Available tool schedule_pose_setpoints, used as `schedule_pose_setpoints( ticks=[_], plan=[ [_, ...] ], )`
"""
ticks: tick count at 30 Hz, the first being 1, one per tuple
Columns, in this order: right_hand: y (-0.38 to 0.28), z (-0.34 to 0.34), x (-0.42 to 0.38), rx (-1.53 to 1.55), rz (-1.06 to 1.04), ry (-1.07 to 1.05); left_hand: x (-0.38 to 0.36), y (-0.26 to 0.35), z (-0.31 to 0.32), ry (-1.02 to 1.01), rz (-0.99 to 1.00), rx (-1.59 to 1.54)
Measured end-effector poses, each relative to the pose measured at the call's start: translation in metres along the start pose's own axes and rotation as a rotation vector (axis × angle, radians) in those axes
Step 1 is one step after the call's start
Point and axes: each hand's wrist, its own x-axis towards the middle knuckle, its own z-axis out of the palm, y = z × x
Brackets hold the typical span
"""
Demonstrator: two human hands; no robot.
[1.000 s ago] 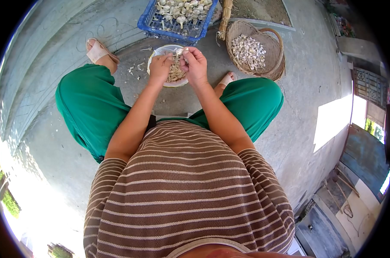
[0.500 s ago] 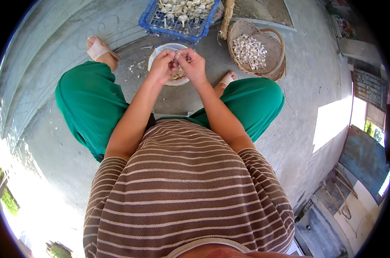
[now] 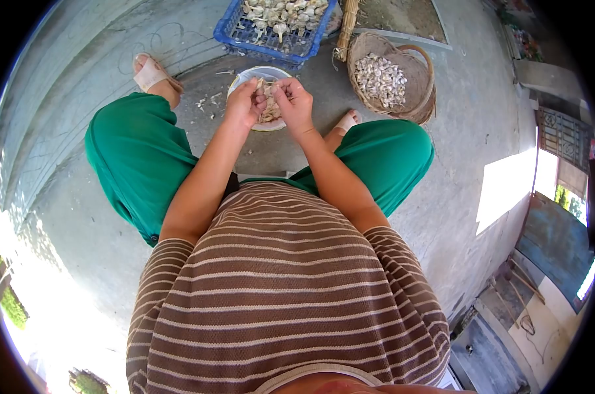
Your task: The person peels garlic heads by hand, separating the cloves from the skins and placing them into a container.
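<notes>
Both hands hover over a pale bowl [image 3: 266,71] on the floor, which has papery garlic skins [image 3: 271,113] in it. My left hand [image 3: 245,105] is closed, its fingers curled and thumb pressed in. A small pale bit, seemingly a piece of garlic, shows at its fingertips. My right hand [image 3: 295,105] is closed in a pinch a short way to the right. What its fingertips hold, if anything, is too small to make out. A gap with the skins in view separates the two hands.
Beyond the bowl stands a blue plastic crate [image 3: 271,52] of garlic bulbs [image 3: 291,14]. To the right, a wicker basket [image 3: 419,92] holds loose garlic cloves [image 3: 380,80]. A straw bundle [image 3: 347,29] lies between them. Skin scraps [image 3: 209,102] litter the concrete floor near my left foot.
My hands were together at the fingertips over the bowl. They have now moved apart, left hand slightly left and right hand slightly right, showing more of the skins.
</notes>
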Motion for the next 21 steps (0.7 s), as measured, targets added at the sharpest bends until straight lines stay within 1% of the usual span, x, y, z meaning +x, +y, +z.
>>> schedule_pose_setpoints(
  ticks=[1, 2, 4, 5, 6, 7, 8, 9, 10, 11, 12, 13, 14, 16, 17, 19, 21],
  plan=[
    [0.006, -0.003, 0.003, 0.012, 0.008, 0.086, 0.000, 0.001, -0.003, -0.001, -0.001, 0.001],
    [0.012, -0.007, 0.003, 0.011, 0.007, 0.088, 0.001, 0.001, -0.005, -0.006, 0.035, 0.057],
    [0.013, -0.012, 0.004, -0.335, 0.041, -0.097, 0.001, 0.000, -0.005, -0.014, 0.070, 0.114],
    [0.015, -0.010, 0.004, -0.335, 0.041, -0.095, 0.000, -0.001, -0.005, -0.020, 0.095, 0.228],
    [0.014, -0.006, 0.003, -0.188, 0.067, -0.078, -0.001, -0.001, -0.004, -0.026, 0.121, 0.341],
    [0.014, -0.002, 0.003, -0.041, 0.093, -0.061, -0.001, -0.002, -0.003, -0.026, 0.122, 0.341],
    [0.013, 0.000, 0.003, -0.041, 0.093, -0.061, -0.001, -0.004, -0.001, -0.019, 0.175, 0.550],
    [0.013, 0.001, 0.003, 0.059, 0.135, -0.061, -0.002, -0.007, 0.001, -0.013, 0.228, 0.760],
    [0.012, 0.002, 0.005, 0.159, 0.174, -0.060, -0.003, -0.009, 0.004, -0.016, 0.231, 0.761],
    [0.011, 0.003, 0.009, 0.159, 0.164, -0.061, -0.004, -0.011, 0.008, -0.033, 0.485, 0.949],
    [0.011, 0.004, 0.008, 0.211, 0.213, -0.044, -0.008, -0.014, 0.010, -0.047, 0.742, 1.131],
    [0.009, 0.004, 0.006, 0.263, 0.266, -0.026, -0.021, -0.008, 0.022, -0.014, 0.612, 1.179],
    [0.008, 0.003, 0.005, 0.264, 0.265, -0.027, -0.024, -0.008, 0.023, -0.013, 0.614, 1.180],
    [0.001, -0.001, 0.004, 0.474, 0.458, -0.037, -0.024, -0.010, 0.022, -0.062, 0.710, 1.186],
    [-0.001, 0.000, 0.004, 0.475, 0.459, -0.037, -0.024, -0.010, 0.022, -0.061, 0.709, 1.188],
    [-0.003, 0.000, 0.003, 0.579, 0.496, -0.042, -0.023, -0.010, 0.022, -0.059, 0.732, 1.149],
    [-0.002, 0.001, 0.003, 0.595, 0.491, -0.031, -0.026, -0.011, 0.024, -0.055, 0.717, 1.140]
  ],
)
